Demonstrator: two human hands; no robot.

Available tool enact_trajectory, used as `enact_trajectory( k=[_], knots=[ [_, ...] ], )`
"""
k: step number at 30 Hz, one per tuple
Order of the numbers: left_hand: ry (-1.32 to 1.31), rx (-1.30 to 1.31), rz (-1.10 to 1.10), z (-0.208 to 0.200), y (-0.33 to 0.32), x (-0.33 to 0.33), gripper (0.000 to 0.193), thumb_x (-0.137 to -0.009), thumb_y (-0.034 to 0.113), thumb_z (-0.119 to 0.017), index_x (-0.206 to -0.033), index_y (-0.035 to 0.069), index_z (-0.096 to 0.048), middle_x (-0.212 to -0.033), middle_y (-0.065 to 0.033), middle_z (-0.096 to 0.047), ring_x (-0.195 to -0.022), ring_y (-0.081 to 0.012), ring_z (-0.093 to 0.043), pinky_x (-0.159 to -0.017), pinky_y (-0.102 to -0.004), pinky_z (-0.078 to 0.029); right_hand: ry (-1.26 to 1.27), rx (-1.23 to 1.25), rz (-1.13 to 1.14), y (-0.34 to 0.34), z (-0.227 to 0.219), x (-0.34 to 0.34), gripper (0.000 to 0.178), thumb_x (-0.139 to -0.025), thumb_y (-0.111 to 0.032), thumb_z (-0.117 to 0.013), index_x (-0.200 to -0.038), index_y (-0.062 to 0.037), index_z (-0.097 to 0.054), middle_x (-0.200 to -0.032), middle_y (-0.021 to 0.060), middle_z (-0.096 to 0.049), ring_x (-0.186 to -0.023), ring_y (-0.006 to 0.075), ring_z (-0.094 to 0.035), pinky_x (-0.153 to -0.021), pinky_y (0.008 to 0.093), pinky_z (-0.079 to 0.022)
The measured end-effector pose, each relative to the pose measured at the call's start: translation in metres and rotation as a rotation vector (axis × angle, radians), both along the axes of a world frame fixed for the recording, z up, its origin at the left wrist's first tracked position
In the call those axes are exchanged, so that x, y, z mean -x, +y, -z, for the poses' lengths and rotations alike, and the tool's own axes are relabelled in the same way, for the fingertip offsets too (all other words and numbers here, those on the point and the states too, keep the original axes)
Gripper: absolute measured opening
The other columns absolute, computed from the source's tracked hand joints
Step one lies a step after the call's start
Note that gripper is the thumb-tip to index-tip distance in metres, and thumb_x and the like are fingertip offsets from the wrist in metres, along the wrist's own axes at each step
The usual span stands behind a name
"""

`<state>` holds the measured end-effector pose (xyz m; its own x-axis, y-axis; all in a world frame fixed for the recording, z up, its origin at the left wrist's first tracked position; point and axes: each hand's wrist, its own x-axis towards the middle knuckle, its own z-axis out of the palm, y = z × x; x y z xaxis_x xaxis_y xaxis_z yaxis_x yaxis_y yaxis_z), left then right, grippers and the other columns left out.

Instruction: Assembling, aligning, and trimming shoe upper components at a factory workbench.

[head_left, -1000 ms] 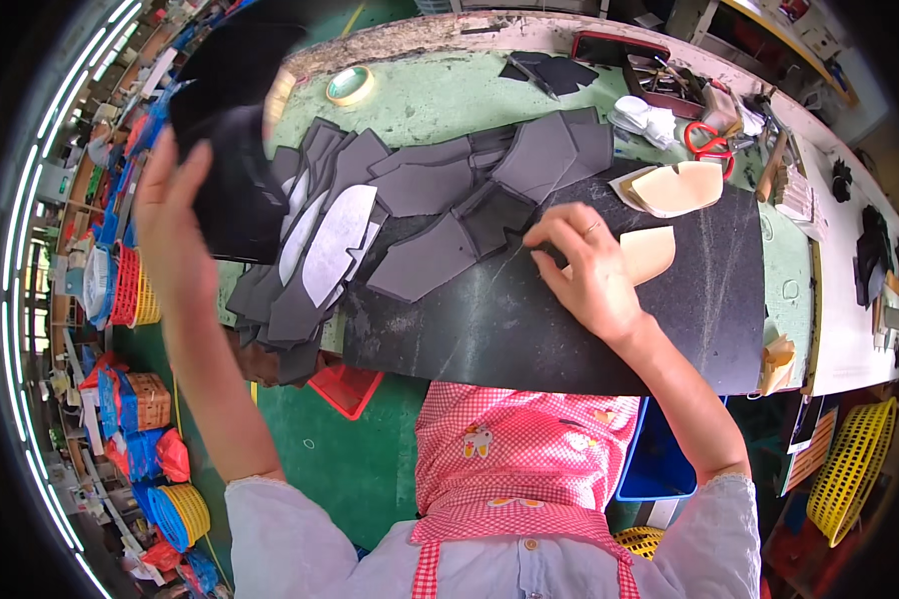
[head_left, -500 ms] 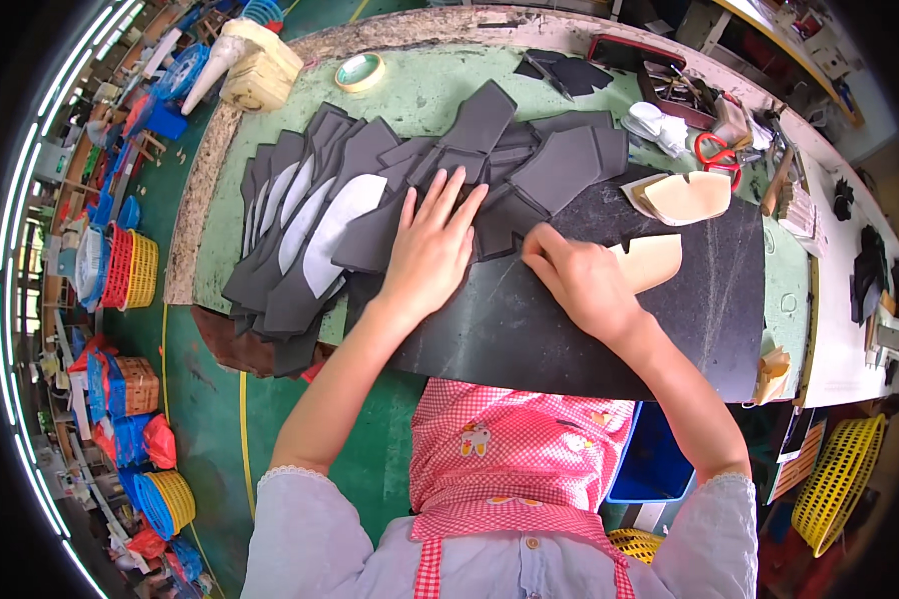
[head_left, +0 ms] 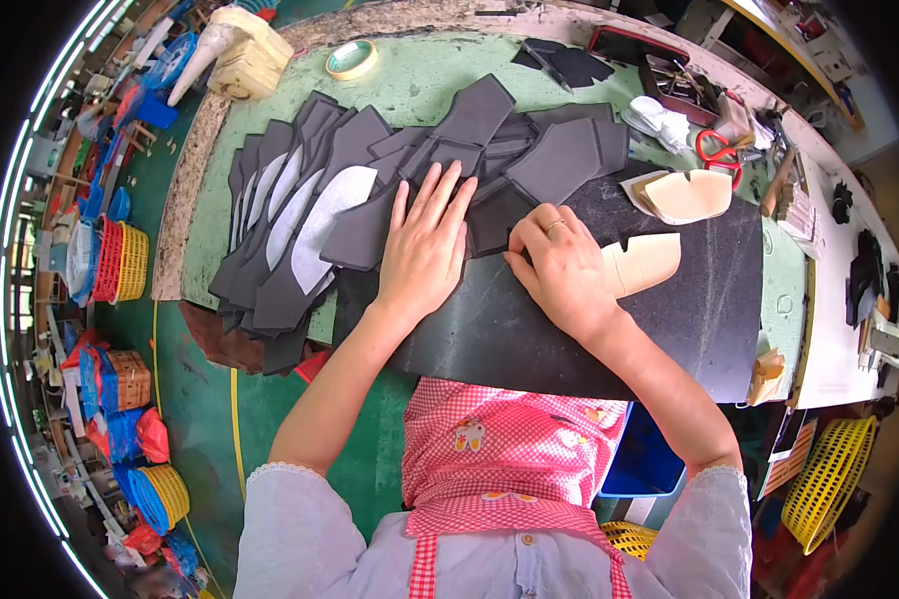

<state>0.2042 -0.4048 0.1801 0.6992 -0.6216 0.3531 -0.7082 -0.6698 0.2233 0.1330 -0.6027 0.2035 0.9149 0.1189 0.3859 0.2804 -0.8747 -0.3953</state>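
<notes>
My left hand [head_left: 425, 248] lies flat, fingers stretched, on dark grey foam-like cut pieces [head_left: 440, 150] that overlap across the table. Closed in a pinch, my right hand [head_left: 566, 265] is beside the near edge of a grey piece [head_left: 499, 215]; its curled fingers hide whatever is between them. Just right of it, a notched cream piece [head_left: 649, 265] rests partly behind the hand on a black board [head_left: 714, 309]. Farther back is a small stack of cream pieces [head_left: 687, 197]. White patches [head_left: 332, 222] show on several grey pieces at the left.
A roll of tape [head_left: 352, 60] and a yellowish block with a cone [head_left: 245, 60] stand at the far left. Red-handled scissors [head_left: 717, 150], white cloth [head_left: 657, 120] and a tool tray [head_left: 674, 85] lie at the far right. A blue bin [head_left: 644, 454] sits below the table edge.
My right hand has shifted slightly left and its knuckles have turned upward, with the fingers still curled. My left hand stays on the grey pieces. The whole view has shifted a little.
</notes>
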Motion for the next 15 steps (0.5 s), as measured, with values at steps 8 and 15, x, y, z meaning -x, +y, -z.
enact_trajectory(
  k=[8, 15],
  knots=[
    [0.020, -0.012, -0.019, -0.003, 0.004, 0.005, 0.057, -0.096, 0.017, -0.054, -0.150, 0.006, -0.042, -0.158, -0.0129, -0.037, -0.149, -0.0310, -0.031, -0.122, -0.0530, -0.018, 0.669, -1.358, -0.239, -0.012, -0.020, 0.000, 0.017, -0.091, -0.014, -0.070, -0.093, -0.0043, -0.056, -0.075, 0.0110, -0.061, -0.068, 0.0221, -0.061, -0.070, 0.0272, -0.048],
    [0.022, 0.014, -0.004, 0.001, 0.004, 0.002, 0.059, -0.094, 0.021, -0.056, -0.148, 0.001, -0.042, -0.158, -0.0145, -0.037, -0.149, -0.0298, -0.030, -0.123, -0.0523, -0.018, -0.044, -0.056, -0.063, 0.015, 0.011, -0.027, 0.025, -0.080, -0.016, -0.076, -0.094, -0.0044, -0.059, -0.083, 0.0086, -0.066, -0.076, 0.0281, -0.066, -0.068, 0.0392, -0.053]
  ],
)
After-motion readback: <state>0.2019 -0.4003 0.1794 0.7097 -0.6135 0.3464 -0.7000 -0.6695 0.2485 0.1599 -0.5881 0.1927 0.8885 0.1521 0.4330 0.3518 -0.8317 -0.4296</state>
